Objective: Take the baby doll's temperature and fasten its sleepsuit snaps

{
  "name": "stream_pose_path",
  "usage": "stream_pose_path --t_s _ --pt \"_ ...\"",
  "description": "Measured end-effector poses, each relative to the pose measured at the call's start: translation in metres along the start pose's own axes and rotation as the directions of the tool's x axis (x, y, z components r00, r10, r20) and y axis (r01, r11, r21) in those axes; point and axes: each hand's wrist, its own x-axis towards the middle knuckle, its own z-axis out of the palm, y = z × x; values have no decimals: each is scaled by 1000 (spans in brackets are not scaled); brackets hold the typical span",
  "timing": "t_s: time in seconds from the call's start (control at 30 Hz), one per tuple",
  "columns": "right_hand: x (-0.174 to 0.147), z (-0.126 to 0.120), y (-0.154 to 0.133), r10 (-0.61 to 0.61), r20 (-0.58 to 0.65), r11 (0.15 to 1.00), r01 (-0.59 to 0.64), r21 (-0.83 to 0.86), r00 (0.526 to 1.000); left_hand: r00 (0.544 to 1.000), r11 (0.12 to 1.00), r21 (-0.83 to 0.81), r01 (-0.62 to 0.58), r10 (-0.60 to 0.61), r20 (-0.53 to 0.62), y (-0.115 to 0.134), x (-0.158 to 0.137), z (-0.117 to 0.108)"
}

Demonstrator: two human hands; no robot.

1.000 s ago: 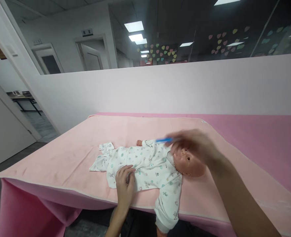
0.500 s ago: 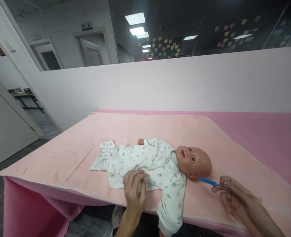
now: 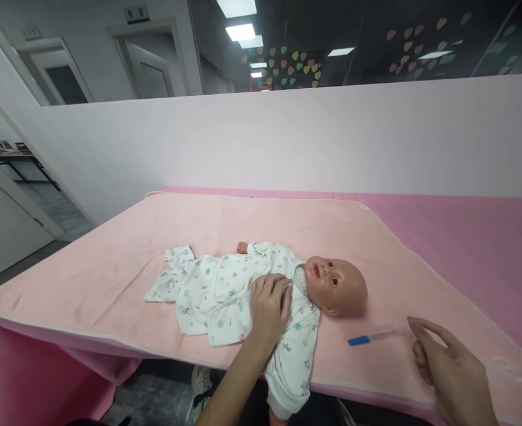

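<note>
A baby doll (image 3: 338, 287) lies on its back, head to the right, in a white printed baby outfit (image 3: 225, 290). My left hand (image 3: 269, 302) rests on the doll's chest near the collar, its fingers curled onto the front of the outfit; the fingertips are partly hidden. A slim clear stick with a blue end (image 3: 359, 341) lies on the pink blanket below the doll's head. Just beyond the stick's clear end is my right hand (image 3: 447, 361), thumb and forefinger meeting at their tips and the other fingers curled. No object shows between them.
The peach-pink blanket (image 3: 110, 254) covers a table with a darker pink cloth (image 3: 477, 231) beneath. A white wall (image 3: 287, 142) with dark glass above stands behind. The doll's near sleeve (image 3: 289, 378) hangs over the front edge, by a person's shoe (image 3: 201, 381).
My left hand has moved up from the doll's belly to its chest, where the outfit's front has shifted. The blue-ended stick has left my right hand's grasp and lies on the blanket.
</note>
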Motion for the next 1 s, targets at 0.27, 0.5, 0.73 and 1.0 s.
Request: stream_pose_path --t_s 0.27,0.5,0.73,1.0 --pt "-61 120 -25 -617 322 778 620 107 718 1000 993 -121 16 -16 2 -1 -7 -4" --pt "-64 163 -9 -795 65 607 790 85 604 999 996 -78 48 -49 -6 -2 -9 -1" --pt "-58 161 -1 -775 88 631 771 84 625 1000 997 -69 28 -28 -3 -2 -9 -3" --pt "-57 161 2 -749 84 661 735 151 657 999 992 -126 31 -32 -7 -2 -8 -6"
